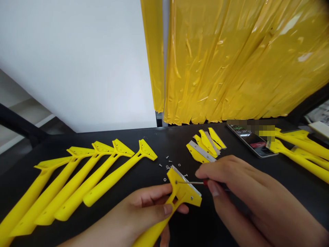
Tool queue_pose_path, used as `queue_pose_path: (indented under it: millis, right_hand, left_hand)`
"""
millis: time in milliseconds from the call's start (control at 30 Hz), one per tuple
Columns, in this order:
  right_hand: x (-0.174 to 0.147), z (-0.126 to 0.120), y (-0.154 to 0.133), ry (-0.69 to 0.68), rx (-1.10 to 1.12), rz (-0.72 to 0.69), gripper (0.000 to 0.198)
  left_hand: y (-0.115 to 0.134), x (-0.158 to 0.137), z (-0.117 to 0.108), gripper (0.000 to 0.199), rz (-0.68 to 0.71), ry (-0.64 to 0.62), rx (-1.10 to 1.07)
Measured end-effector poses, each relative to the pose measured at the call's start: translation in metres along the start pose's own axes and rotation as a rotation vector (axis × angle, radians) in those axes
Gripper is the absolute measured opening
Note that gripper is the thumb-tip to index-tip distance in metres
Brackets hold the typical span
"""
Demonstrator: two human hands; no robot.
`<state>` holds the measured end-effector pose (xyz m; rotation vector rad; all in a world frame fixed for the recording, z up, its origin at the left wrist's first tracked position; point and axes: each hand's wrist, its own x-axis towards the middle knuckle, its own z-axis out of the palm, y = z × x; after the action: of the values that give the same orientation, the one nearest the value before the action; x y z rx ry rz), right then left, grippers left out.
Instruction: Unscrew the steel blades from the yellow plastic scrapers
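Note:
My left hand [151,209] is wrapped round the neck of a yellow scraper [183,188], whose head points up and to the right. A metal blade edge shows along the head's far side, and two screws sit in its face. In my right hand [239,192] is a screwdriver [191,183] with a red handle, mostly hidden by the fingers. Its tip touches the left screw [176,182]. Just beyond the scraper head lie several loose screws [160,165] and nuts [165,179] on the black tabletop.
Several yellow scraper handles [113,178] lie in a slanted row on the left. Yellow head plates with blades [202,151] are piled behind my right hand. Farther right are a phone [250,139] and more scrapers [303,161]. White panel [89,68] and yellow plastic sheeting [231,61] stand behind.

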<state>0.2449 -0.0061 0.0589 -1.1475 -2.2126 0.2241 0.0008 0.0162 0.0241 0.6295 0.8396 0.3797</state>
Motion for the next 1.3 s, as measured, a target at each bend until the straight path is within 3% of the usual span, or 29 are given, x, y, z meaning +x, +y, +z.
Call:
queue_pose_path:
  millis: [100,433,567,800,967,1033,1100,1167,1233,1300]
  right_hand:
    - [-0.002,0.001,-0.002,0.035,0.01,0.024,0.034]
    - [0.001,0.001,0.003,-0.036,0.064,-0.034,0.028]
    - [-0.001,0.001,0.002,0.037,0.041,0.058,0.025]
    - [0.001,-0.001,-0.002,0.026,0.064,0.09,0.024]
    - [-0.007,-0.001,0.006,0.204,0.052,0.094,0.036]
    - [-0.009,-0.002,0.01,0.329,0.048,0.155,0.038]
    - [-0.007,-0.002,0.011,0.341,0.065,0.221,0.032]
    - [-0.002,0.0,0.011,0.195,0.179,0.303,0.021]
    - [0.002,0.006,0.01,-0.077,0.393,0.422,0.013]
    - [0.006,0.015,0.009,-0.288,0.591,0.571,0.022]
  left_hand:
    - [0.001,-0.001,0.001,0.03,-0.013,0.014,-0.002]
    - [0.002,-0.001,0.001,0.025,-0.018,-0.009,0.009]
    - [0.003,-0.002,0.001,0.026,-0.02,-0.011,0.008]
    - [0.003,-0.002,0.002,0.034,-0.015,0.012,0.03]
    - [0.007,-0.009,0.006,0.029,0.027,0.101,0.101]
    - [0.007,-0.014,0.002,0.043,0.092,0.228,0.213]
    - [0.005,-0.018,-0.006,0.056,0.224,0.406,0.441]
    - [0.001,-0.021,-0.014,0.052,0.439,0.529,0.796]
    - [-0.004,-0.022,-0.019,0.049,0.642,0.506,1.172]
    - [-0.009,-0.022,-0.022,0.056,0.742,0.45,1.438]
